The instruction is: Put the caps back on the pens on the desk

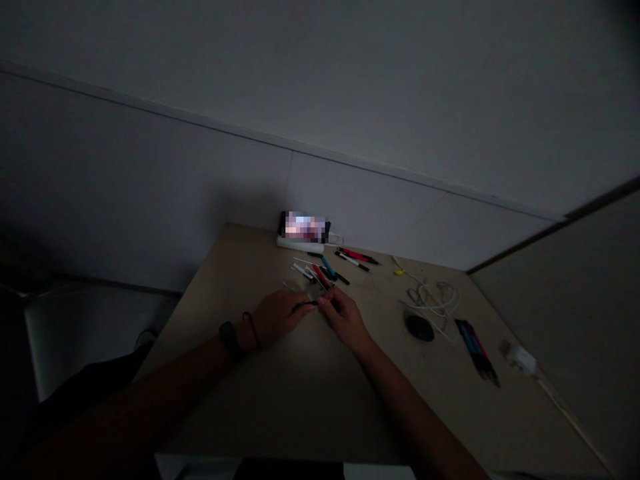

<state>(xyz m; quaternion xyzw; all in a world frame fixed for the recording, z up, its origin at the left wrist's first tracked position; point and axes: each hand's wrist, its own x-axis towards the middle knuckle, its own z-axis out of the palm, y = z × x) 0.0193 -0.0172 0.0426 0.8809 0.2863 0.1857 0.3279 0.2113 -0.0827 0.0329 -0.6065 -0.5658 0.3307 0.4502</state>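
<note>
In the dim light, my left hand (279, 317) is closed on a slim black pen (304, 304), of which only a short dark length shows. The fingers of my right hand (349, 323) pinch at its other end, close to my left fingertips. Just beyond my hands lies a loose heap of pen parts, among them a red barrel (321, 276), a blue barrel (329, 267), a white piece (302, 271) and a black piece (342, 279). Behind the heap a red pen (358, 256) and a white and black pen (353, 261) lie side by side.
A lit phone (305, 227) leans on a white stand (300, 245) at the table's back edge by the wall. To the right are a black mouse (419, 327), a tangled white cable (435, 303), a row of pens (477, 352) and a white charger (524, 360).
</note>
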